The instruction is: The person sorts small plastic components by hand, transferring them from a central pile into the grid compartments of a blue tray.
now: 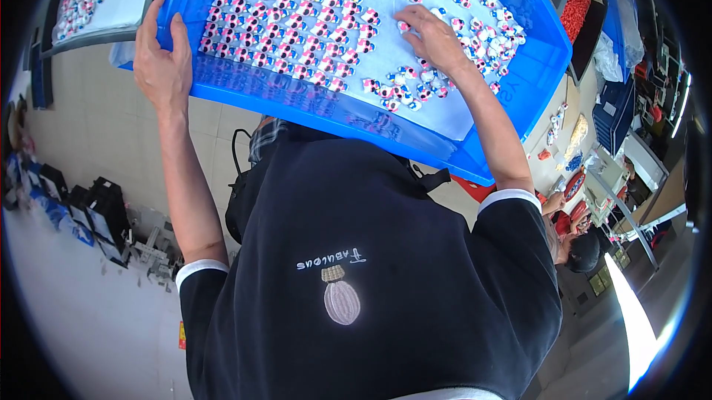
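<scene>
In the head view, a blue tray (297, 113) sits at 12 o'clock. The left hand (163, 66) has its grip clamped on the rim at 9 o'clock. Small figures (285, 30) stand in rows toward 10 o'clock, scattered toward 3. The right hand (436, 38) reaches among them; whether its grip is closed, I cannot tell.

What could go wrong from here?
Tray jolt: with the left hand at its left corner, a bump might shift the rows on the white sheet.

Stray contact: the right hand is among loose pieces, so the wrist might knock some.
</scene>
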A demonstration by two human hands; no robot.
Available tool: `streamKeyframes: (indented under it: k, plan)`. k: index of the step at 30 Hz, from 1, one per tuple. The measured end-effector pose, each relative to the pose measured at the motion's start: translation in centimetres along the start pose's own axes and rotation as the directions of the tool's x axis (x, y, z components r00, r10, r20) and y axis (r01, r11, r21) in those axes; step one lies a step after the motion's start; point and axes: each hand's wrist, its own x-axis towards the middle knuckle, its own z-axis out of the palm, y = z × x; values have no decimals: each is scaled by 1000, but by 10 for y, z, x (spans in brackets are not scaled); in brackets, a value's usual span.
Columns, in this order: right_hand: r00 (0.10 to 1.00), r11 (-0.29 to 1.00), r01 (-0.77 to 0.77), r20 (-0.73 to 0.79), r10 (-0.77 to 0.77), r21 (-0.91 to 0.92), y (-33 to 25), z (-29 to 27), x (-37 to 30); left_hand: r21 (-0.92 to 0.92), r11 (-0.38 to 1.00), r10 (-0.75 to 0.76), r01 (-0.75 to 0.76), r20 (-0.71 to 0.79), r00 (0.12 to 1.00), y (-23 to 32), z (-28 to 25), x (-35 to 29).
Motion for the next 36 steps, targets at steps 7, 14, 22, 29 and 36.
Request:
streamKeyframes:
  k: [7,14,22,29,36]
  plan:
    - [964,914,-238,-38,265,329,-4,13,24,-4,1000,-24,24,24,999,-1,1,0]
    - [988,919,-119,-51,148,375,-11,17,37,-4,1000,-13,13,12,1000,-1,1,1]
    - [929,940,-295,-176,324,172,8,-11,20,-5,1000,-16,16,7,1000,0,1,0]
    - [937,929,-330,-62,344,164,12,2,37,6,1000,-10,10,6,1000,-2,2,0]
    - [993,996,66,-104,-59,66,22,1,46,11,999,-52,52,33,998,2,0,0]
